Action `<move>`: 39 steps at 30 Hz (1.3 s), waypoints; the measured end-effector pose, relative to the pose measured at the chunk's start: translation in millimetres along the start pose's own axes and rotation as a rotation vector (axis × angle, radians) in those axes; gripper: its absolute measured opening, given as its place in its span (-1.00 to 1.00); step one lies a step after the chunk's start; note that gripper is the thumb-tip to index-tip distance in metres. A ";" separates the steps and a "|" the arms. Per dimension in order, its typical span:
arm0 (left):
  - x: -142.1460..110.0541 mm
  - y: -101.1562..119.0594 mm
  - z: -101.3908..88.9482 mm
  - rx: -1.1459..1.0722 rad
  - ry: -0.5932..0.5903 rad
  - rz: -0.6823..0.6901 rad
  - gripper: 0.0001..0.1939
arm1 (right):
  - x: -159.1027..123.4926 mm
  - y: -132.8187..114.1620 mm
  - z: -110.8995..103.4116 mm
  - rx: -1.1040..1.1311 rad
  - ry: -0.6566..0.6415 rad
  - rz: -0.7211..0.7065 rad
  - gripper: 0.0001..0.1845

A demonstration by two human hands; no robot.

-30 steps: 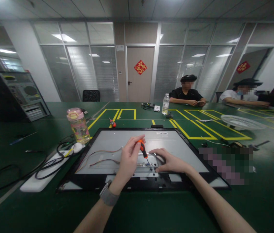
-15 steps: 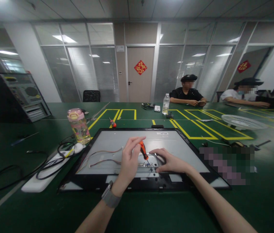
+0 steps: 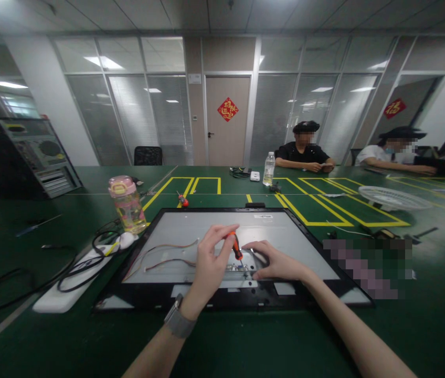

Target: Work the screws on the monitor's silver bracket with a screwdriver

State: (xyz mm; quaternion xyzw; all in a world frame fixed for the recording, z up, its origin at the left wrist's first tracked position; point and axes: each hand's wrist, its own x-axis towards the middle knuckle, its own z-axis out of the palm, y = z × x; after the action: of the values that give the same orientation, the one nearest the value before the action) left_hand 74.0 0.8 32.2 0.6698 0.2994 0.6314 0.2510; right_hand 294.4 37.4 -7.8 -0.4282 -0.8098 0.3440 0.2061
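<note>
A flat display panel (image 3: 207, 228) with a black frame lies back side up before me. My left hand (image 3: 211, 257) has its fingers closed at the top of an orange and black screwdriver (image 3: 236, 249). The screwdriver leans, its shaft pointing down at small metal parts near the panel's lower middle. There, a silver metal plate (image 3: 249, 260) sits on the panel. My right hand (image 3: 277, 261) curves around the plate's right side, thumb and fingers at opposite edges of it. Thin wires (image 3: 171, 261) run left from this spot. The exact contact at the screwdriver's tip is too small to make out.
Left of the panel are a white power strip (image 3: 63, 289) with black cables and a pink-lided bottle (image 3: 127, 205). A red screwdriver (image 3: 183, 200) lies beyond it. A computer case (image 3: 21, 155) stands far left. A clear bottle (image 3: 269, 169) and a white fan-like grille (image 3: 391, 198) are farther back; people sit behind.
The screwdriver's handle has shifted slightly right and turned a little in my left hand, whose fingers have moved along with it. My right hand stays put at the plate.
</note>
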 end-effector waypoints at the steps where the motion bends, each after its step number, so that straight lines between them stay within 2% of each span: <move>1: -0.2 -0.4 0.1 0.011 0.008 0.007 -0.81 | 0.1 0.3 0.2 0.001 -0.001 -0.003 -0.20; 9: -1.0 -1.2 1.3 -0.085 -0.033 -0.079 -0.70 | -0.2 0.7 0.1 0.008 -0.002 -0.007 -0.18; 15: -0.6 0.2 1.1 0.018 0.038 -0.021 -0.83 | -0.6 1.0 0.2 -0.001 -0.001 0.004 -0.19; 20: -1.5 0.7 0.1 -0.025 -0.010 -0.061 -0.70 | -0.6 -1.8 -0.4 0.003 -0.005 0.015 -0.20; 26: -1.6 1.0 0.6 0.059 0.010 0.034 -0.89 | -1.2 -1.1 -0.9 0.000 -0.002 0.008 -0.20; 31: -2.1 2.9 -0.3 0.025 -0.037 0.018 -0.70 | 0.0 1.0 0.7 -0.008 0.006 -0.001 -0.20; 37: -1.3 -0.2 0.3 0.044 -0.018 0.005 -0.86 | -0.2 -2.7 0.4 0.002 -0.005 0.011 -0.20; 39: -1.7 0.1 0.2 0.025 -0.020 0.000 -0.82 | -0.5 -3.9 0.0 0.003 -0.005 0.017 -0.20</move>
State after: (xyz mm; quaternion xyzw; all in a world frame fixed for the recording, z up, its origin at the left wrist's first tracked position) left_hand 74.2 -0.5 31.1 0.6794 0.3048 0.6207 0.2456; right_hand 292.5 35.5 -5.0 -0.4337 -0.8063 0.3481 0.2017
